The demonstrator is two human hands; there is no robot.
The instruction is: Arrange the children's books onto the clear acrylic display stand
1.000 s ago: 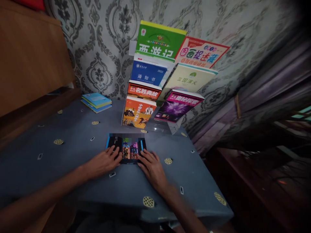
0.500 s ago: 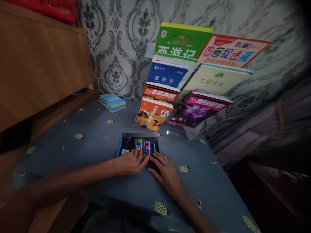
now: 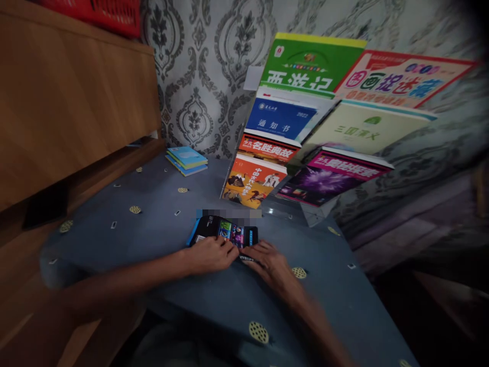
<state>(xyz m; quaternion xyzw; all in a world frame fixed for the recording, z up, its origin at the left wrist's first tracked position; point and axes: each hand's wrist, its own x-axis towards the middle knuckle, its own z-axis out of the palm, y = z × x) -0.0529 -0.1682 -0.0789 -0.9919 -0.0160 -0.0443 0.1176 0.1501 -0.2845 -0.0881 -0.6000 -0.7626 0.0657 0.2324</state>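
A dark book (image 3: 208,228) with a blue edge and small colourful pictures on its cover lies on the cloth-covered table before me. My left hand (image 3: 214,253) is at its near edge, fingers curled and pressed onto it. From the right, my right hand (image 3: 270,259) grips the near right corner, its thumb low along the edge and its fingers bent over the top. The two hands almost touch. Part of the book is hidden under my fingers, and its far edge is blurred out.
Behind the book stands a clear rack holding several books, among them an orange book (image 3: 255,181), a purple book (image 3: 332,176) and a green book (image 3: 313,63). Small blue books (image 3: 187,159) lie stacked at the back left. A wooden cabinet (image 3: 76,97) borders the table (image 3: 153,239).
The view has swung, so everything sits further right. My left fingers have curled in from lying more stretched over the cover. My right fingers have closed more around the book's near right corner.
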